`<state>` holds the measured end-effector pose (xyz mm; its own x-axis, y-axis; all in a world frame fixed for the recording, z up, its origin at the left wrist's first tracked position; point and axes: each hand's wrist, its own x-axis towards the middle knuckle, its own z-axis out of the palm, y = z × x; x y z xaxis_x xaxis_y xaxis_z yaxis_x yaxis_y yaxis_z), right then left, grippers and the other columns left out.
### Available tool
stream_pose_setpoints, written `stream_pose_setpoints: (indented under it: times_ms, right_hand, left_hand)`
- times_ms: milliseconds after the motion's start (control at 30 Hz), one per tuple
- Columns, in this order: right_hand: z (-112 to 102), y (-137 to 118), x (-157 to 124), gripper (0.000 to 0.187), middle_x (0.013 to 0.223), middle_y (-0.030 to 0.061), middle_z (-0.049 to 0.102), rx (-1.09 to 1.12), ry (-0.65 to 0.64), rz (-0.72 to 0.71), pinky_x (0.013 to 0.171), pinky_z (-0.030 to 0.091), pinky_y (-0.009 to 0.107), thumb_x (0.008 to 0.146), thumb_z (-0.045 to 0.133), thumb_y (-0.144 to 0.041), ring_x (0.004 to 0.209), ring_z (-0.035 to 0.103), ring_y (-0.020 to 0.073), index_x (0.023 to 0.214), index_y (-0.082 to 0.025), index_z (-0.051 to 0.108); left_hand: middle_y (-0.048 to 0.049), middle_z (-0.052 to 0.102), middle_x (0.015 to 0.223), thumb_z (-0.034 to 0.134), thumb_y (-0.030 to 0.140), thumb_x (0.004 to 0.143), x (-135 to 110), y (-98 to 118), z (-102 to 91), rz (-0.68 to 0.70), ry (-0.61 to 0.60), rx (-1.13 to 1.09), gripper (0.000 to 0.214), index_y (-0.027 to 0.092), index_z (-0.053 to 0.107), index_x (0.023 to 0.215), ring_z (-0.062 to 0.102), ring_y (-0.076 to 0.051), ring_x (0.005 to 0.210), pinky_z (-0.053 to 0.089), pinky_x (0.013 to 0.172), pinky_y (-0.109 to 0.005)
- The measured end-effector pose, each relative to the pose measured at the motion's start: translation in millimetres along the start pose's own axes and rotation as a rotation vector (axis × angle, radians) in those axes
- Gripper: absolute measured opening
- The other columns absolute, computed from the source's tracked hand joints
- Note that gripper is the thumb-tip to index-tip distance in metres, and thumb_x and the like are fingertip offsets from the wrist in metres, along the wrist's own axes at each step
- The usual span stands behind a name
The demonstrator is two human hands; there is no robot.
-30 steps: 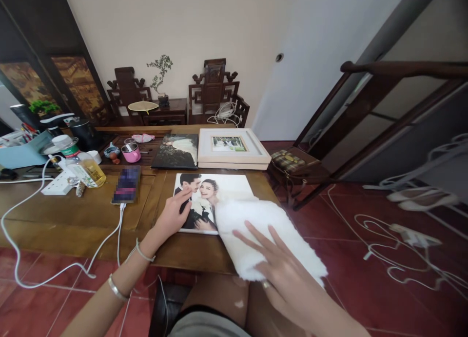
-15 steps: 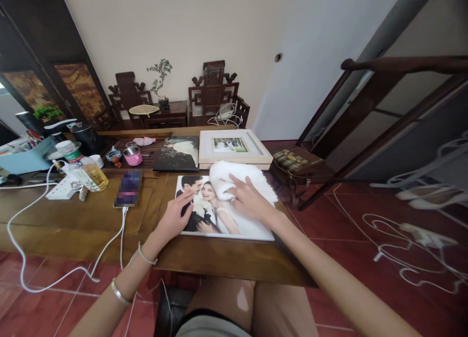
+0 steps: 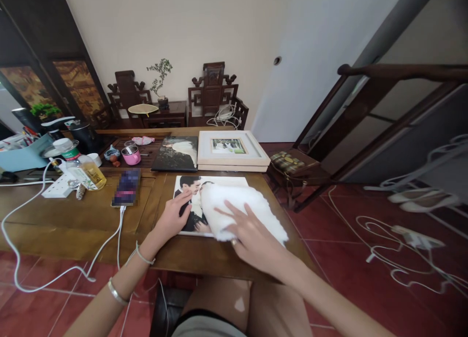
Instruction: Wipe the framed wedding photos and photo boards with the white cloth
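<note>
A glossy photo print of a couple lies flat near the table's front edge. My left hand rests on its left side, fingers stretched out and holding nothing. Under my right hand is a fluffy white cloth, pressed against the print with the fingers spread over it. The cloth hides the print's right part and hangs past its lower right corner. Behind the print lie a dark photo panel and a pale picture frame with a small photo inside.
On the left stand a phone on a cable, a white power strip, a bottle of yellow liquid, a pink cup and a blue box. A wooden chair with a bag stands at the right.
My right hand and the white cloth have moved down toward the near edge, covering more of the print's middle. My left hand stays at the print's left side.
</note>
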<state>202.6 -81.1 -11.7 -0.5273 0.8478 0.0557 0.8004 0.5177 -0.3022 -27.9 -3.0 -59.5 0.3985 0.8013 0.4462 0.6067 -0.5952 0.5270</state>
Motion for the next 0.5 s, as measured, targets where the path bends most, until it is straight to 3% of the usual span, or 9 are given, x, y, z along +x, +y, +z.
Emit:
stream_pose_setpoints:
  times_ms: [167, 267, 367, 500]
  right_hand:
    - [-1, 37, 74, 0.040, 0.146, 0.0091, 0.043, -0.066, 0.084, 0.007, 0.108, 0.015, 0.066, 0.072, 0.045, -0.007, 0.141, 0.022, 0.0331, 0.103, -0.016, 0.069]
    - [-1, 46, 92, 0.041, 0.143, 0.0118, 0.046, -0.094, 0.119, 0.009, 0.108, 0.018, 0.065, 0.073, 0.043, -0.006, 0.140, 0.025, 0.0321, 0.105, -0.013, 0.068]
    - [2, 37, 77, 0.039, 0.143, 0.0118, 0.046, -0.081, 0.108, 0.012, 0.109, 0.016, 0.065, 0.073, 0.044, -0.007, 0.141, 0.023, 0.0328, 0.102, -0.013, 0.069]
    - [11, 4, 20, 0.037, 0.147, 0.0091, 0.042, -0.055, 0.085, -0.002, 0.111, 0.010, 0.067, 0.069, 0.045, -0.004, 0.143, 0.018, 0.0336, 0.093, -0.015, 0.071]
  left_hand:
    - [-0.0115, 0.059, 0.130, 0.048, 0.020, 0.090, 0, -1, -0.2, 0.006, -0.020, 0.020, 0.034, 0.014, 0.063, 0.120, 0.052, -0.024, 0.125, 0.040, 0.108, -0.041]
    - [-0.0113, 0.058, 0.131, 0.047, 0.020, 0.090, 0, 0, -0.4, 0.003, -0.020, 0.012, 0.035, 0.013, 0.062, 0.121, 0.051, -0.023, 0.126, 0.040, 0.108, -0.041]
    - [-0.0115, 0.058, 0.131, 0.047, 0.019, 0.090, 0, 1, -0.6, -0.002, -0.027, 0.010, 0.035, 0.013, 0.062, 0.121, 0.051, -0.024, 0.126, 0.041, 0.108, -0.042]
    - [-0.0119, 0.058, 0.130, 0.047, 0.020, 0.090, 1, 2, -0.9, -0.011, -0.029, 0.002, 0.035, 0.013, 0.062, 0.120, 0.052, -0.024, 0.125, 0.041, 0.108, -0.042]
